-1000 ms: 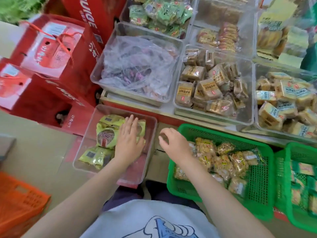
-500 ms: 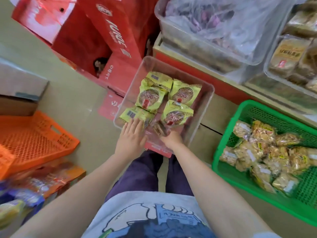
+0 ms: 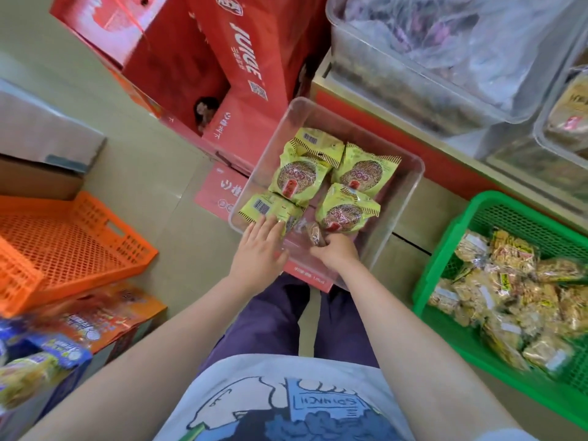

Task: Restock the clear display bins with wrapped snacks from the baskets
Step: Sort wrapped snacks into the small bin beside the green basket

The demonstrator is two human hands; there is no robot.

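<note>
The left hand lies spread flat at the near edge of the clear bin, fingertips touching a yellow-green snack packet. The right hand pinches a small brown wrapped snack inside the bin; the green basket sits to the right.

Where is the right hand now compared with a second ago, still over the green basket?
Yes, it moved: the right hand has left the green basket and now sits at the near edge of the clear bin, pinching a small brown wrapped snack.
</note>
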